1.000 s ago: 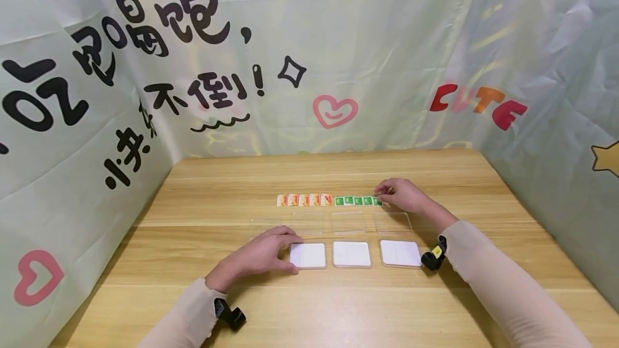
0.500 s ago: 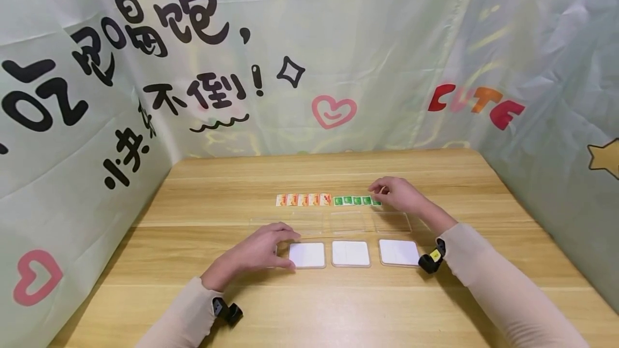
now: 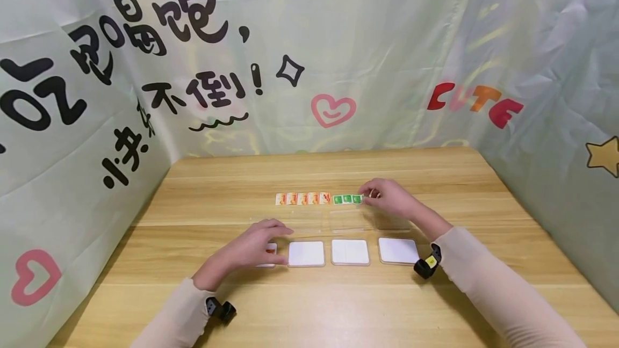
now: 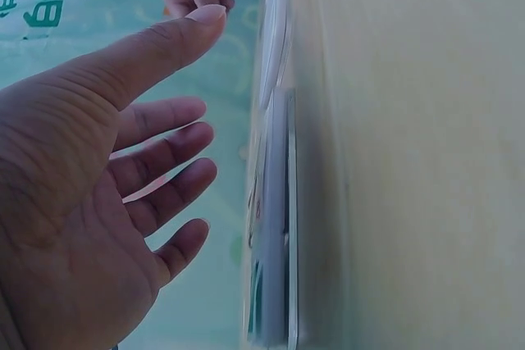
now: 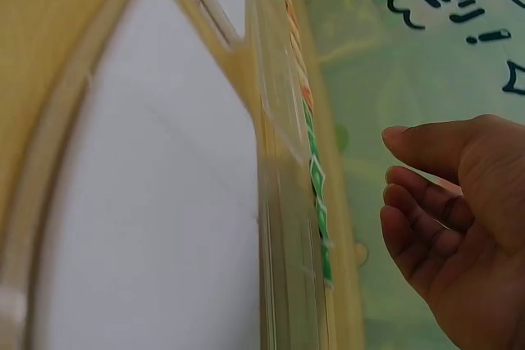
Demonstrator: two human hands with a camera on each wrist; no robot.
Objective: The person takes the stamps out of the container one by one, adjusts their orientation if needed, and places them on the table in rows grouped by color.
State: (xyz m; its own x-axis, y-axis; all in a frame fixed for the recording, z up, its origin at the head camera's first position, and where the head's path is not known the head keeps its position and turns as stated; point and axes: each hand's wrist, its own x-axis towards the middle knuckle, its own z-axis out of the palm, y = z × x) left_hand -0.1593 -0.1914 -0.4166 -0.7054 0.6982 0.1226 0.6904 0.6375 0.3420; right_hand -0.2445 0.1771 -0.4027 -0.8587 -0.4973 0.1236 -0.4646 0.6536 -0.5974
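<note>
My left hand (image 3: 251,246) is over the leftmost flat case (image 3: 271,248), hiding most of it; a bit of red print shows. In the left wrist view the hand (image 4: 90,170) has its thumb and fingers spread apart with nothing between them. Near the back, my right hand (image 3: 390,198) hovers at the right end of a row of small green picture cards (image 3: 347,199), covering the last ones. Its fingers (image 5: 410,223) are loosely bent in the right wrist view, and a gap shows between thumb and fingertips.
Left of the green row lies a row of orange picture cards (image 3: 302,198). In front of them are several clear plastic covers (image 3: 349,221). Three white-faced cases stand nearer: a left one (image 3: 306,254), a middle one (image 3: 350,252) and a right one (image 3: 398,251). Cloth walls enclose the wooden table (image 3: 338,305).
My left hand has drifted left, off the white-faced case, uncovering a bit of the leftmost case. The right hand has moved left along the green cards and now hides more of them.
</note>
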